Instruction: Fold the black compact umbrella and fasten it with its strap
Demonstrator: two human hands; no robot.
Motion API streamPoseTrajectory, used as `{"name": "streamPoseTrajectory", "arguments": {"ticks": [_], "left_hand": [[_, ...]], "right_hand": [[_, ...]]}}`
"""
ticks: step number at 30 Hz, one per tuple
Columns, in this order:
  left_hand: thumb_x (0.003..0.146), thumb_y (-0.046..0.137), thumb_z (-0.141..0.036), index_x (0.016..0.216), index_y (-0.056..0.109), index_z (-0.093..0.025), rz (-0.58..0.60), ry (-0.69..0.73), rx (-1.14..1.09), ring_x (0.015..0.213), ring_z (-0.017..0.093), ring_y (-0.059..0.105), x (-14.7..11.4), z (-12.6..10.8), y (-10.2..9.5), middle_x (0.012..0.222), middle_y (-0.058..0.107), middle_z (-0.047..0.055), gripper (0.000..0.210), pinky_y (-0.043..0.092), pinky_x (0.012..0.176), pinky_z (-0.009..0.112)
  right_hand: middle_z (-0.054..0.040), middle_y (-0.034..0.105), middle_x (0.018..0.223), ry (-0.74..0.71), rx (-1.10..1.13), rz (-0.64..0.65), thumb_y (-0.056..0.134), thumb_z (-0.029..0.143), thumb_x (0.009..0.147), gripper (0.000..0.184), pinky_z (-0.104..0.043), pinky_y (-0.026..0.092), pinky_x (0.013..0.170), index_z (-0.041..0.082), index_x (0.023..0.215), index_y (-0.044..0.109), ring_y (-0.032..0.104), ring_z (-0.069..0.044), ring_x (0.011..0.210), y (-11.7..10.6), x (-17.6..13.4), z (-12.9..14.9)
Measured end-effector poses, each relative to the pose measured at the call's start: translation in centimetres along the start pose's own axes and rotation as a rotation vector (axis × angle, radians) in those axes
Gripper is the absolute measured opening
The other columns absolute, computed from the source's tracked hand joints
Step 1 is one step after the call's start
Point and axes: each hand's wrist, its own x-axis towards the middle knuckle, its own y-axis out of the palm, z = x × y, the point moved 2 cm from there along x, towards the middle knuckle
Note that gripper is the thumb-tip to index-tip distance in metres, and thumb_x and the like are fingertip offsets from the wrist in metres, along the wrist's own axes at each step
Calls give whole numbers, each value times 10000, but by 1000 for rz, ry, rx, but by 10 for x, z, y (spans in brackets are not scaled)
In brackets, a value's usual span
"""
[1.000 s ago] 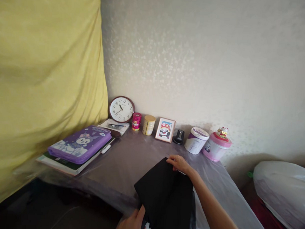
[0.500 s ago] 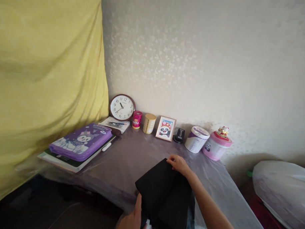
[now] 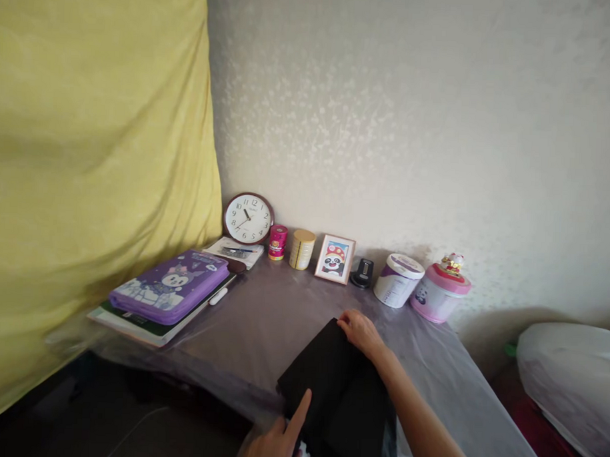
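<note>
A black, flat, folded sheet-like thing is at the front edge of the table, with a crease running down its middle. I cannot make out its exact kind. My right hand pinches its far top corner between thumb and fingers. At its near left side, my left hand grips the lower edge, the index finger stretched along the black surface. Part of that hand is cut off by the frame's bottom. Something small and white shows beneath the black thing beside the left hand.
On the left of the table lie a purple zip case and books. Along the wall stand a clock, a pink can, a yellow tin, a picture frame, a black object and two tubs.
My left index finger has moved up and right onto the black surface. The right hand keeps its pinch on the corner. The view has shifted slightly.
</note>
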Motion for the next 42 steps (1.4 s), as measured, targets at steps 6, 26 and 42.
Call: {"name": "streamPoseTrajectory", "arguments": {"ticks": [6,26,42], "left_hand": [[821,397,-144,1461,-12,-260,3,6,-16,1005,264,598,1,0,2,1172,557,122,769,466,864,368],[822,406,-151,1464,-19,-227,-29,8,-82,1034,254,590,1,5,5,1212,549,103,774,460,883,380],[839,389,-236,1475,-11,-206,-141,79,-84,969,224,611,4,17,19,1156,581,103,753,459,873,344]], "right_hand": [[-70,591,1070,-298,28,-1,432,257,934,216,-256,400,862,184,993,626,562,-173,971,-8,-40,39],[-76,560,1248,-246,-65,2,363,305,967,343,-357,364,1007,187,1214,571,515,-209,1155,6,-17,-3],[-51,571,1191,-228,167,-293,389,275,950,271,-239,515,776,253,1138,583,620,-142,957,-38,-127,-65]]}}
